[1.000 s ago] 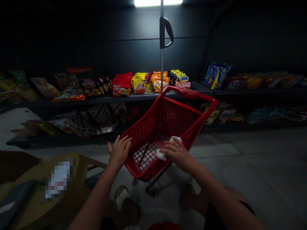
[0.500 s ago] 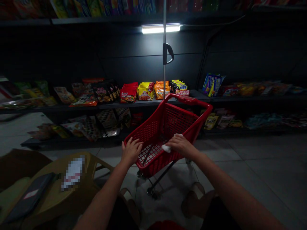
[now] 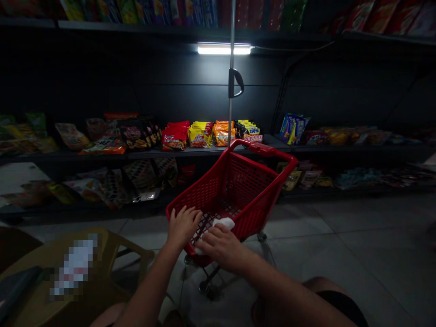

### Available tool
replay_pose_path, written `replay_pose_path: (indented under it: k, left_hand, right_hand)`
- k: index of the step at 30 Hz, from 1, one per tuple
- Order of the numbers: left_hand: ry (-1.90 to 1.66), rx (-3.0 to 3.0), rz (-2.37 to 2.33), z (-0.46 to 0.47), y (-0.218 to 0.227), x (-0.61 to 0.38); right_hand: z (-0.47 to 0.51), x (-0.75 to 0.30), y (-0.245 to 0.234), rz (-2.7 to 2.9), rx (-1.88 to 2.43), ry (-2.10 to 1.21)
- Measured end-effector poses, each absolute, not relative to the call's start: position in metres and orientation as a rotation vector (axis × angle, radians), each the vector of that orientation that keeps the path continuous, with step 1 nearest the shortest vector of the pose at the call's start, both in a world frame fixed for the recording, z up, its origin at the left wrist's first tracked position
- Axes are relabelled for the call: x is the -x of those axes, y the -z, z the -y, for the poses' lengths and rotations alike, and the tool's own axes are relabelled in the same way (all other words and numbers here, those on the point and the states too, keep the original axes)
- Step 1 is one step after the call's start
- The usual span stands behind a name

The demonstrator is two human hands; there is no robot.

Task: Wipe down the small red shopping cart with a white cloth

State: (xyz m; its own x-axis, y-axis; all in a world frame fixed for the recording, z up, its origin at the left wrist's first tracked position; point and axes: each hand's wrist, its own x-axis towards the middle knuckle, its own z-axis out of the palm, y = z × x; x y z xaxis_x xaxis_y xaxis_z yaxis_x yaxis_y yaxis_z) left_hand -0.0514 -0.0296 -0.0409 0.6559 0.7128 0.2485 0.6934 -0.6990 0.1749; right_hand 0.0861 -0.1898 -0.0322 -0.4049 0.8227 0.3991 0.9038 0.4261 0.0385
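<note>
A red plastic shopping cart (image 3: 262,190) with a lattice basket stands tilted across my view. My left hand (image 3: 182,225) holds the left corner of its near rim, fingers curved over the edge into the basket. On the same rim, my right hand (image 3: 221,247) presses down a crumpled white cloth (image 3: 224,223), possibly a tissue. The cloth shows above the knuckles and under the fingertips; my palm hides the rest. The two hands are close together but apart.
Shelves ahead carry snack packets, among them red bags (image 3: 175,136) and yellow bags (image 3: 200,135). A pole with a black handle (image 3: 235,83) rises behind the cart. At lower left is a tan stool (image 3: 105,245) bearing a dark flat object (image 3: 20,284) and a blurred-out item.
My right hand has slid left and nearer along the cart's rim with the white cloth, closer to my left hand. My left hand stays at the corner. The view has shifted slightly.
</note>
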Motion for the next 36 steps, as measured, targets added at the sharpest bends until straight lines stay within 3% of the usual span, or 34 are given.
replay_pose_path:
  k: [6,11,16,21,25,31,36]
  left_hand:
    - [-0.337,-2.766,-1.147,0.029,0.039,0.051]
    - [-0.275,-2.754,-1.151,0.029,0.034,0.05]
    - [-0.281,-2.724,-1.157,0.032,0.033,0.047]
    - [-0.285,-2.726,-1.123,0.027,0.035,0.05]
    - [-0.27,-2.741,-1.111,0.016,0.039,0.058]
    - [-0.237,-2.764,-1.076,0.004,0.045,0.062]
    - [-0.231,-2.767,-1.072,0.002,0.047,0.056]
  right_hand:
    - [0.201,-0.182,0.01,2.338,1.617,0.335]
    - [0.218,-0.312,-0.005,1.963,1.866,0.637]
    - [0.213,-0.253,0.029,1.672,1.85,0.667]
    - [0.207,-0.14,0.062,1.882,1.658,0.468]
    - [0.22,-0.201,0.036,2.188,1.56,0.463]
    - [0.26,-0.364,-0.018,1.861,1.855,0.676]
    - [0.25,-0.326,0.006,1.547,1.85,0.752]
